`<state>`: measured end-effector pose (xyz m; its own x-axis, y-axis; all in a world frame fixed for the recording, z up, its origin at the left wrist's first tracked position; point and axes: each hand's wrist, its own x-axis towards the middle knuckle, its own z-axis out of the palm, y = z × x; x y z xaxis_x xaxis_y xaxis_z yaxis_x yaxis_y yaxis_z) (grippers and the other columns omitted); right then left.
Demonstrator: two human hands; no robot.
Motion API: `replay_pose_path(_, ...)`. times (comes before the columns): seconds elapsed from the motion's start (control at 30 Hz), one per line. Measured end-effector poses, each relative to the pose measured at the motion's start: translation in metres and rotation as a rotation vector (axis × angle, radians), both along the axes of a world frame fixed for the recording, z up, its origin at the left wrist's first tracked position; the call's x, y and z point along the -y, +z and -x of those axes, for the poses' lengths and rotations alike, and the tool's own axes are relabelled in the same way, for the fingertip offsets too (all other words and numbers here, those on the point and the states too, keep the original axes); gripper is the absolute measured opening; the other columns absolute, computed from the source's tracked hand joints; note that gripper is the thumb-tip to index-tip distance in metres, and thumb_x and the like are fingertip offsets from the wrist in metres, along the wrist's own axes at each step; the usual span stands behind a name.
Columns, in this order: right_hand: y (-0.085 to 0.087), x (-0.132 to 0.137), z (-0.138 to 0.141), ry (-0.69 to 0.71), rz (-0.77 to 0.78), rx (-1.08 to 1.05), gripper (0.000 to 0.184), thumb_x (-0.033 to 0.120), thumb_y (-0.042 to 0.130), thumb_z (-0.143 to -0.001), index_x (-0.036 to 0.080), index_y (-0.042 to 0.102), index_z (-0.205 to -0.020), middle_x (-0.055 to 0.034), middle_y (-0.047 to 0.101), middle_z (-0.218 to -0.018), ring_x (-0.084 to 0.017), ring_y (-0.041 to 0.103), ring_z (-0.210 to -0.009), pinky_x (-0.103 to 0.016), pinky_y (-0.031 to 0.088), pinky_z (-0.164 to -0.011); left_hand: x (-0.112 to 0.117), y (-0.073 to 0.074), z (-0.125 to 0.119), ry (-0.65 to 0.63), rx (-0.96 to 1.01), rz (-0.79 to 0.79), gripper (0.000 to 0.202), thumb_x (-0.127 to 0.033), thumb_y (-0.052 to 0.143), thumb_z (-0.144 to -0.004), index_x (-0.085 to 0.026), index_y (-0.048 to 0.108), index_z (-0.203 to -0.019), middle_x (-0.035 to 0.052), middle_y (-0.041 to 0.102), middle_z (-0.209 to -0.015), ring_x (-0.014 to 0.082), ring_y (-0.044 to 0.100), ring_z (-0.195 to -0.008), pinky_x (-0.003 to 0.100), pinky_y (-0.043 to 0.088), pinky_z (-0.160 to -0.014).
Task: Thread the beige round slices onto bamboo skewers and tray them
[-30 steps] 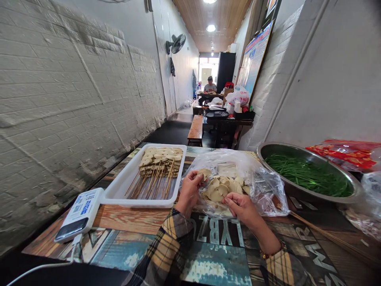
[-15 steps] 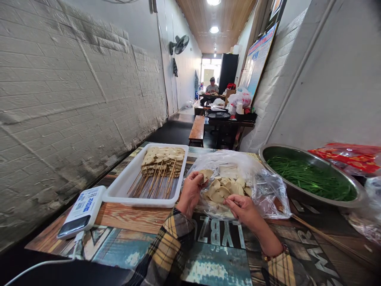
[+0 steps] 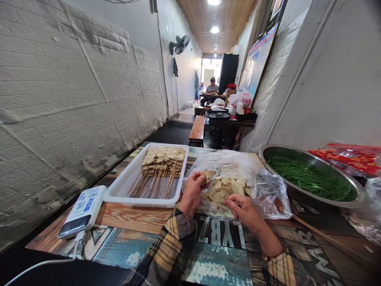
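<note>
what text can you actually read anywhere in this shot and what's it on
"LYBZ": big white letters painted on the table, upside down to the camera, between the wrists.
"M", "R": parts of more white lettering on the table at the right; the rest is cut off.
Power bank: blue print, too small to read.
Wall poster: blurred, unreadable.
Red packet: print unreadable.

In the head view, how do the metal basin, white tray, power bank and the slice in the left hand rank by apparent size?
1. metal basin and white tray, about alike
2. power bank
3. slice
</note>
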<state>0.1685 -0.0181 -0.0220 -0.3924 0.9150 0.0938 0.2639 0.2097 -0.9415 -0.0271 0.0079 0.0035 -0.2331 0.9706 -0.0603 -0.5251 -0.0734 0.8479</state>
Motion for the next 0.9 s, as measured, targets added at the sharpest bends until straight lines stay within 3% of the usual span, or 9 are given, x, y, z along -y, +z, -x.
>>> replay_pose_path(0.37,0.004,0.001,0.003,-0.027,0.078,-0.030,0.043,0.058,0.057,-0.081,0.015,0.065,-0.077,0.0072,0.042,-0.040,-0.008,0.032,-0.035,-0.022,0.023,-0.039,-0.002,-0.002,0.001,0.047,-0.066,-0.065,0.023,-0.026,0.076,-0.057,-0.015,0.059,-0.069,-0.0032,0.058,-0.064,0.0081,0.049,-0.056,0.021,0.038,-0.056)
replay_pose_path(0.6,-0.003,-0.001,0.004,-0.010,0.067,-0.067,0.046,0.060,0.055,-0.082,0.016,0.065,-0.077,0.0071,0.041,-0.040,-0.008,0.031,-0.035,-0.022,0.023,-0.039,-0.005,-0.006,0.000,0.089,-0.156,-0.098,0.019,-0.025,0.073,-0.060,-0.015,0.060,-0.070,-0.0030,0.059,-0.064,0.0082,0.049,-0.058,0.021,0.036,-0.057)
replay_pose_path(0.9,-0.007,0.000,0.008,-0.014,0.059,-0.115,0.048,0.062,0.053,-0.083,0.015,0.064,-0.077,0.0072,0.043,-0.041,-0.007,0.031,-0.034,-0.021,0.022,-0.037,-0.005,-0.010,-0.001,0.049,-0.209,-0.119,0.019,-0.027,0.073,-0.064,-0.016,0.059,-0.071,-0.0036,0.057,-0.063,0.0086,0.048,-0.058,0.021,0.037,-0.058)
